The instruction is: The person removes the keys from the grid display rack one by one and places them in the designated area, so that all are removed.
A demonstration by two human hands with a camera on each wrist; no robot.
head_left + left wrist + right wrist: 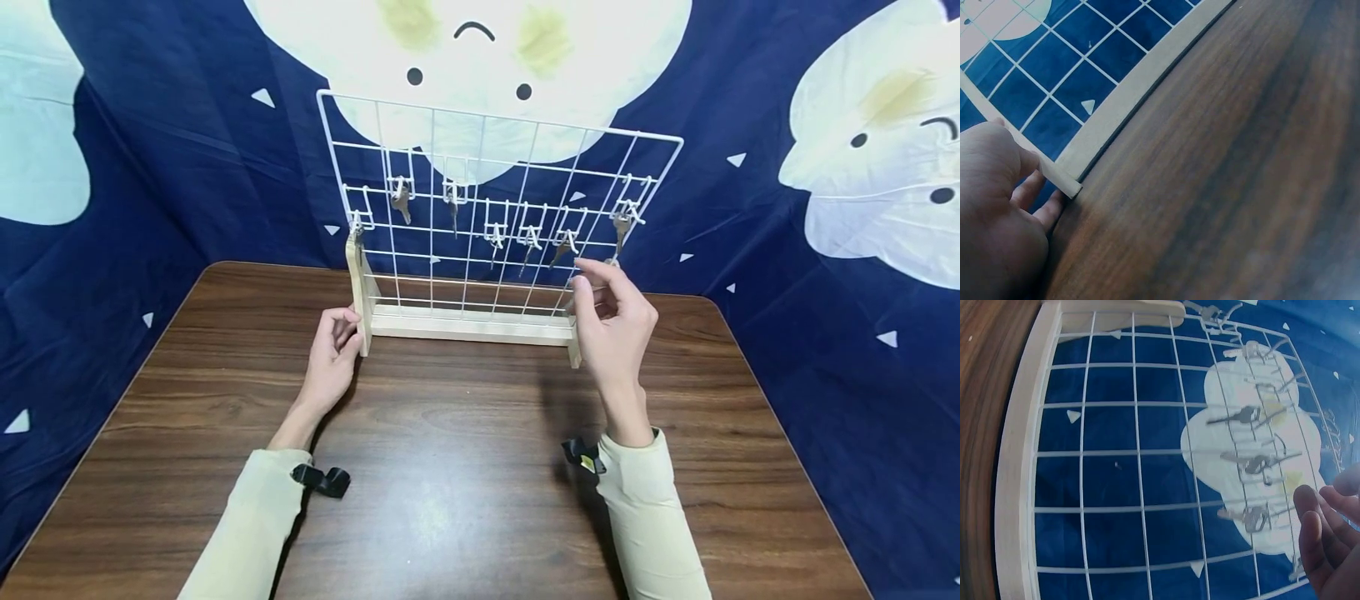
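A white wire grid (465, 260) stands upright in a pale wooden stand (472, 329), with several white hooks on it. Metal keys hang from the hooks, one at the upper left (401, 202) and another at the far right (622, 227). My left hand (327, 364) grips the stand's left upright, its thumb in front; in the left wrist view this hand (1000, 206) has fingers behind the wood (1063, 178). Before the grid's right side is my right hand (618, 329), fingers bent and apart, holding nothing visible. The right wrist view shows keys (1249, 415) left of that hand (1335, 547).
The stand rests near the back edge of a brown wood-grain table (450, 450). Blue cloth (202, 142) with white cloud shapes hangs behind and at both sides. A black strap (321, 479) is on the left sleeve, another (583, 455) on the right.
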